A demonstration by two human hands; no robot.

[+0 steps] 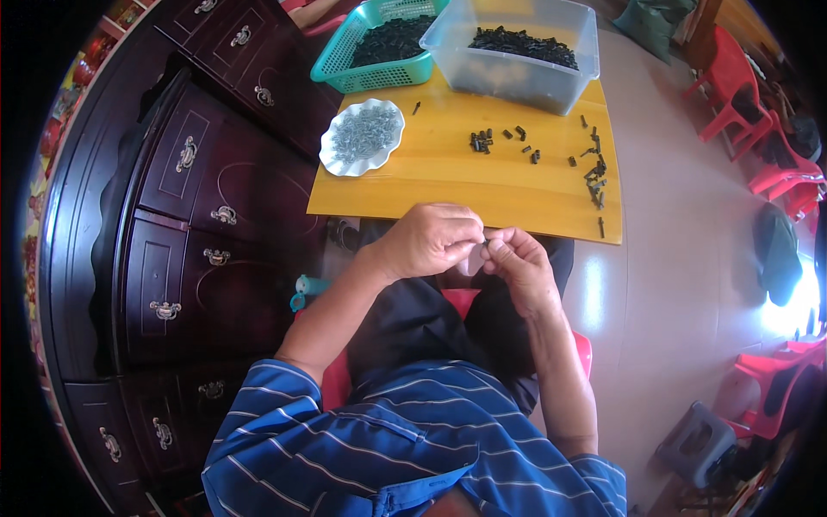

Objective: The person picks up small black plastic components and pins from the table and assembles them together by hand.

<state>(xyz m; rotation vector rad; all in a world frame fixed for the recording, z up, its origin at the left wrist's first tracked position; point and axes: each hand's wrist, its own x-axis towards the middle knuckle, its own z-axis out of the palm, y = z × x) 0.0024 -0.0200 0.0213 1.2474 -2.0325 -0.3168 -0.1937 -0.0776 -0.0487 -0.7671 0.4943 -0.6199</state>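
My left hand and my right hand meet fingertip to fingertip over my lap, just off the near edge of the yellow table. A small dark piece shows between the thumb and forefinger of the right hand; most of it is hidden. The left fingers are pinched together against it, and what they hold is too small to make out. Left of the hands, a white scalloped plate bears many small, clear or silvery pieces. Small black parts lie in a cluster mid-table, with more black parts along the right edge.
At the table's far side stand a green perforated basket and a translucent bin, both holding heaps of black parts. A dark wooden cabinet rises close on the left. Red plastic chairs and a grey stool stand to the right.
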